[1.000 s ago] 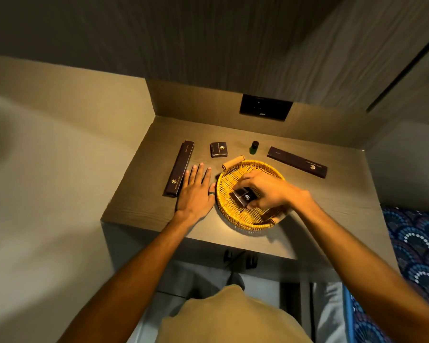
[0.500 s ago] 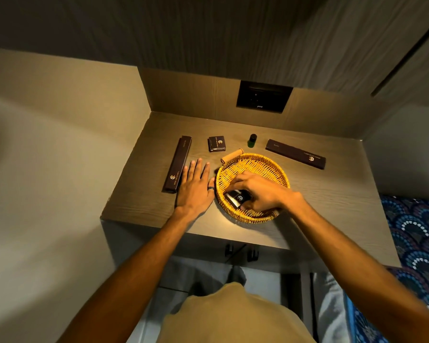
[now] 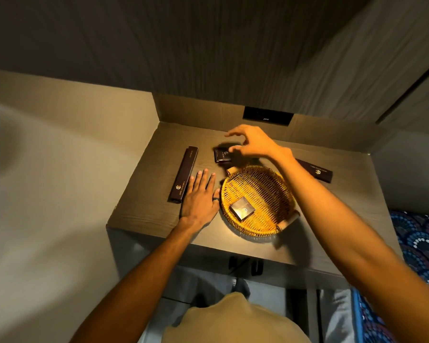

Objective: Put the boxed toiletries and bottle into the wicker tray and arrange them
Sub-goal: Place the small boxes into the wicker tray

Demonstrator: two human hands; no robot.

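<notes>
The fingers (image 3: 235, 133) of the right hand (image 3: 254, 144) are spread and curled in a loose claw, grasping nothing, held in the air above the far part of the counter (image 3: 144, 206). Just under the fingertips, a little toward the person, a small dark box (image 3: 222, 154) lies flat on the counter, partly in the hand's shadow; I cannot tell whether any fingertip touches it. The bottle is hidden behind this hand.

The left hand (image 3: 200, 196) lies palm down on the counter, its fingers (image 3: 203, 178) straight and released, a dark ring on one of them. Just outside its little-finger side lies a long dark box (image 3: 183, 174), running away from the person, very near the hand or touching it. On the thumb side the hand is right against the rim of the wicker tray (image 3: 278, 191).

The tray is round, with a wooden handle at its near right edge and another at its far left edge. Inside it, toward the near left, one small box (image 3: 242, 210) lies flat and turned at an angle. Beyond the right forearm, to the right of the tray, a second long dark box (image 3: 316, 170) lies slantwise on the counter, partly covered by the arm.
</notes>
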